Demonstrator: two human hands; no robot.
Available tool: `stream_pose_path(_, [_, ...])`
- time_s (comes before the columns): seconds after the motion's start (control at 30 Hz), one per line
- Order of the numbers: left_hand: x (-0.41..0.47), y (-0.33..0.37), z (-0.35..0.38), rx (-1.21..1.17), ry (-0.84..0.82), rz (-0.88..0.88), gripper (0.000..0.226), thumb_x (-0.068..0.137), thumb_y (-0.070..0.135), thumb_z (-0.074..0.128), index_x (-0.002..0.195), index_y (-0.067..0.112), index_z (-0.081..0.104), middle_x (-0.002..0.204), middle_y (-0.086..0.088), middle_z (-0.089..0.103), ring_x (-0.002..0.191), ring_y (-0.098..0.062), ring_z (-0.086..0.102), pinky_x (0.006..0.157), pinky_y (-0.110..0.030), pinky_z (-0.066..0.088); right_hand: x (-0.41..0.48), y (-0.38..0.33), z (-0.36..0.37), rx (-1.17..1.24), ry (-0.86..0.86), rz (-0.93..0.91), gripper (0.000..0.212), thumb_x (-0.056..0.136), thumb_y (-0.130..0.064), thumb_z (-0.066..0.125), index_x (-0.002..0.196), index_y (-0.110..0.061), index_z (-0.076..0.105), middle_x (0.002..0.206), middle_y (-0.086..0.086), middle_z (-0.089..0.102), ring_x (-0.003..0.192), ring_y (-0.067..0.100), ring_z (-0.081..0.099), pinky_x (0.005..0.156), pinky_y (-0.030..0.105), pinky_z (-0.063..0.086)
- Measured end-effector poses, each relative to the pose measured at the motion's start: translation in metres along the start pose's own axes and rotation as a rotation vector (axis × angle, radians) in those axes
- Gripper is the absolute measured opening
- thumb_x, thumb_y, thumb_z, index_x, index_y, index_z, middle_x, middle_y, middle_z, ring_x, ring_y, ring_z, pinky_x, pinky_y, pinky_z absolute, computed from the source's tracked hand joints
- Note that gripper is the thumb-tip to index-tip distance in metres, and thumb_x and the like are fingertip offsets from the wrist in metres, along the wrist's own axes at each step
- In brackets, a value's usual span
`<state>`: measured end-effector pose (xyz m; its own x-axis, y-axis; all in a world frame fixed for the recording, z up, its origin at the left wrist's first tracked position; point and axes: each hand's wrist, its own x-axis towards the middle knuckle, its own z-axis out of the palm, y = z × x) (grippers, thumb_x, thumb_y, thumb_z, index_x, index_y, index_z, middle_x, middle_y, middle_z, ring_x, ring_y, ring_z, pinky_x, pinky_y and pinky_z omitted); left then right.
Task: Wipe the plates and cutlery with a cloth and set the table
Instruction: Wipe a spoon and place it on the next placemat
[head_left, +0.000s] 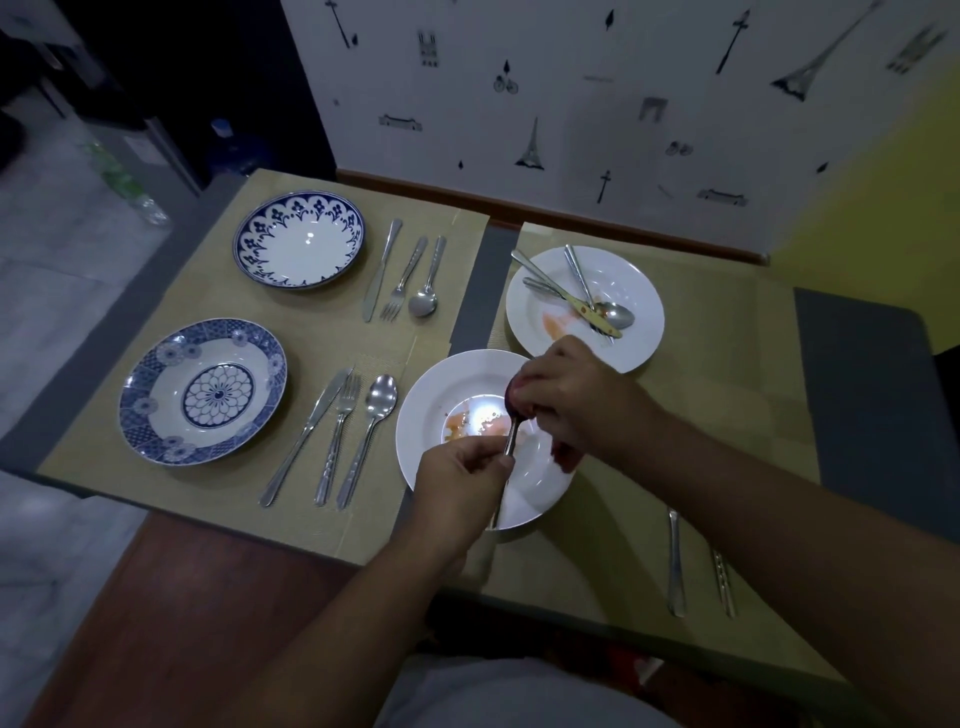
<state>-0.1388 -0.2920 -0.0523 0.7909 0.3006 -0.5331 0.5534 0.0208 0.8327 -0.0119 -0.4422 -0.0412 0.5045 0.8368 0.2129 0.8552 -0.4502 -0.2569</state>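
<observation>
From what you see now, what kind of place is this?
Probably a home dining corner. A table with beige woven placemats holds a blue-and-white patterned plate beside a steel knife, fork and spoon set, and the white wallpaper with black Eiffel Tower drawings behind looks domestic.

The room is dim, and across the upper right of the frame runs a white wall (519, 88) printed with black Eiffel towers, lamp posts and bicycles, with a wooden skirting strip (545, 208) along its foot and a yellow wall section (878, 208) at the far right. Pale tiled floor (57, 249) fills the left side, where a blue water jug (234, 150) stands in the dark upper left. The surface (883, 395) is grey, with a reddish-brown wooden panel (182, 597) at lower left.
</observation>
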Motion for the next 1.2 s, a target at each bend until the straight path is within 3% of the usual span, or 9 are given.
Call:
stream_pose_path(0.13, [0.001, 0.004, 0.002, -0.009, -0.007, -0.039, 0.028, 0.098, 0.013, 0.06, 0.124, 0.012, 0.069, 0.11, -0.01, 0.072, 0.086, -0.016, 0.067, 0.07, -0.023, 0.057, 0.002, 0.005, -0.004, -0.021, 0.051, 0.135, 0.024, 0.072, 0.0, 0.082, 0.093, -0.011, 0.08, 0.099, 0.007, 0.076, 0.089, 0.032, 0.06, 0.074, 0.042, 0.056])
stream_pose_path(0.3, [0.003, 0.003, 0.007, -0.028, 0.056, -0.077, 0.024, 0.1, 0.019, 0.056, 0.117, 0.019, 0.071, 0.113, -0.004, 0.07, 0.102, -0.024, 0.06, 0.097, -0.048, 0.054, -0.007, 0.001, 0.001, -0.007, 0.061, 0.161, 0.021, 0.076, -0.003, 0.078, 0.095, -0.011, 0.079, 0.103, 0.005, 0.075, 0.095, 0.028, 0.058, 0.076, 0.039, 0.054])
stream_pose_path(0.43, [0.003, 0.006, 0.008, -0.001, 0.08, -0.044, 0.032, 0.096, 0.037, 0.064, 0.12, 0.018, 0.072, 0.111, 0.002, 0.072, 0.101, -0.019, 0.062, 0.095, -0.047, 0.056, -0.01, -0.01, 0.01, 0.039, 0.031, 0.097, 0.022, 0.077, -0.007, 0.079, 0.097, -0.015, 0.078, 0.107, 0.001, 0.073, 0.098, 0.025, 0.055, 0.077, 0.036, 0.052])
stream_pose_path(0.53, [0.005, 0.005, 0.01, 0.001, 0.09, -0.1, 0.027, 0.097, 0.026, 0.064, 0.12, 0.017, 0.072, 0.114, -0.003, 0.072, 0.103, -0.024, 0.062, 0.096, -0.045, 0.056, -0.009, -0.016, 0.014, 0.078, 0.018, 0.086, 0.024, 0.077, -0.009, 0.079, 0.1, -0.017, 0.077, 0.108, -0.001, 0.073, 0.098, 0.023, 0.054, 0.078, 0.033, 0.051])
stream_pose_path(0.6, [0.007, 0.005, 0.01, -0.033, 0.085, -0.133, 0.021, 0.097, 0.021, 0.062, 0.113, 0.015, 0.074, 0.105, -0.007, 0.073, 0.097, -0.026, 0.064, 0.087, -0.037, 0.057, -0.01, -0.017, 0.013, 0.086, 0.009, 0.096, 0.026, 0.078, -0.009, 0.079, 0.103, -0.017, 0.076, 0.108, -0.002, 0.073, 0.097, 0.023, 0.054, 0.078, 0.033, 0.052])
stream_pose_path(0.73, [0.006, 0.008, 0.007, -0.096, 0.031, -0.161, 0.022, 0.094, 0.016, 0.066, 0.115, 0.016, 0.074, 0.099, -0.007, 0.075, 0.091, -0.021, 0.067, 0.081, -0.033, 0.055, -0.014, -0.013, 0.007, 0.099, 0.048, 0.124, 0.025, 0.079, -0.009, 0.079, 0.102, -0.015, 0.076, 0.107, 0.0, 0.073, 0.097, 0.026, 0.057, 0.078, 0.037, 0.054])
stream_pose_path(0.93, [0.006, 0.007, 0.001, -0.037, -0.021, -0.102, 0.019, 0.095, 0.01, 0.063, 0.104, 0.018, 0.078, 0.086, -0.005, 0.077, 0.087, -0.024, 0.07, 0.087, -0.038, 0.058, -0.021, -0.022, 0.007, 0.041, 0.015, -0.104, 0.018, 0.084, -0.013, 0.066, 0.099, -0.014, 0.076, 0.107, 0.004, 0.07, 0.094, 0.028, 0.057, 0.081, 0.035, 0.05])
stream_pose_path(1.1, [0.007, 0.007, -0.007, 0.007, 0.01, -0.032, 0.018, 0.091, 0.008, 0.069, 0.104, 0.017, 0.078, 0.087, 0.002, 0.078, 0.082, -0.014, 0.071, 0.086, -0.034, 0.058, -0.007, -0.015, 0.005, 0.068, 0.03, -0.013, 0.028, 0.089, -0.02, 0.051, 0.1, -0.015, 0.077, 0.106, 0.002, 0.071, 0.095, 0.026, 0.056, 0.082, 0.034, 0.049])
stream_pose_path(1.2, [0.006, 0.007, -0.009, 0.012, 0.007, -0.014, 0.017, 0.09, 0.005, 0.068, 0.099, 0.015, 0.079, 0.082, -0.005, 0.077, 0.078, -0.018, 0.071, 0.086, -0.04, 0.06, -0.002, -0.012, 0.005, 0.062, 0.071, 0.074, 0.019, 0.086, -0.01, 0.065, 0.101, -0.013, 0.076, 0.106, 0.003, 0.072, 0.096, 0.028, 0.057, 0.083, 0.036, 0.051])
